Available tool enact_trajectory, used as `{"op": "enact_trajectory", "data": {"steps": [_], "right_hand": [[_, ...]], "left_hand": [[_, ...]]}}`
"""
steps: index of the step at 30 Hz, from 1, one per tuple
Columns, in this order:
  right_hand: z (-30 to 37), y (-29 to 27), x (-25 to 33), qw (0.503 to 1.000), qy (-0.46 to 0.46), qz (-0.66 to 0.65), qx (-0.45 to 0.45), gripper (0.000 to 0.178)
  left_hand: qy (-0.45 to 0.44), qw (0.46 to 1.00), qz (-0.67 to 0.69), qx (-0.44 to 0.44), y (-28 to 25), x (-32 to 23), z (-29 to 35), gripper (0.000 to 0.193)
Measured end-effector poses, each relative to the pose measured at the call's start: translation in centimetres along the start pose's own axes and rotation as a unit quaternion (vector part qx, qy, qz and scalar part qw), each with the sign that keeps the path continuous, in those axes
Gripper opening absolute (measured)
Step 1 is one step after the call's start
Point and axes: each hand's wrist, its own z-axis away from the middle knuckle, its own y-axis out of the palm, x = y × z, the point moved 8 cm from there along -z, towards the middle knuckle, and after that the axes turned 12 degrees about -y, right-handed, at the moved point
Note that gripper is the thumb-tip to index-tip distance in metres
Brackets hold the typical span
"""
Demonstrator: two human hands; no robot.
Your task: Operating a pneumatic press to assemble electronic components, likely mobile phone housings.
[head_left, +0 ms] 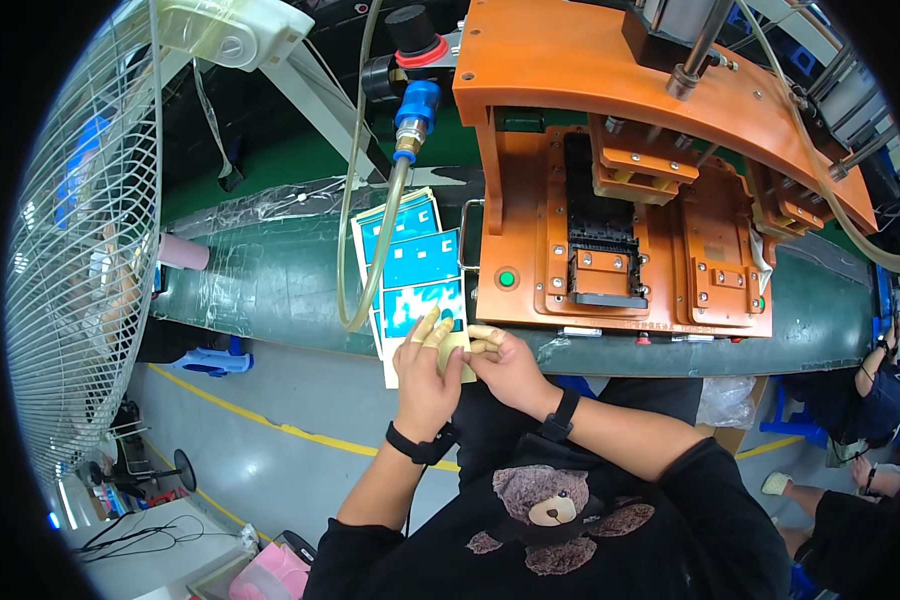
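A stack of blue sticker sheets on pale yellow backing [422,262] lies at the bench's near edge, left of an orange press. My left hand [428,385] rests on the lower part of the top sheet, its fingers stretched out flat and covered at the tips by pale finger covers. The left thumb points up beside the sheet's right side. At that right edge my right hand [510,372] has its fingers curled and pinched together, also with pale covers. What lies between the right fingertips is hidden or too small to name.
The orange press [525,300] holds a black tray-like part [600,215] and has a green button [507,279]. A clear hose [344,270] loops down beside the sheets. A large fan [90,250] stands at left, near a pink cylinder [184,252]. Other people sit at far right.
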Motion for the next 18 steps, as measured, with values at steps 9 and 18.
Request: {"op": "enact_trajectory", "data": {"steps": [9, 18], "right_hand": [[-0.6, 0.5, 0.2, 0.997, -0.017, 0.063, 0.032, 0.023], [-0.6, 0.3, -2.9, 0.962, 0.196, -0.132, -0.140, 0.013]], "left_hand": [[-0.070, 0.994, 0.085, 0.018, -0.4, 2.4, -2.3, 0.018], [-0.297, 0.892, 0.318, -0.117, -11.2, 19.6, -9.0, 0.021]]}}
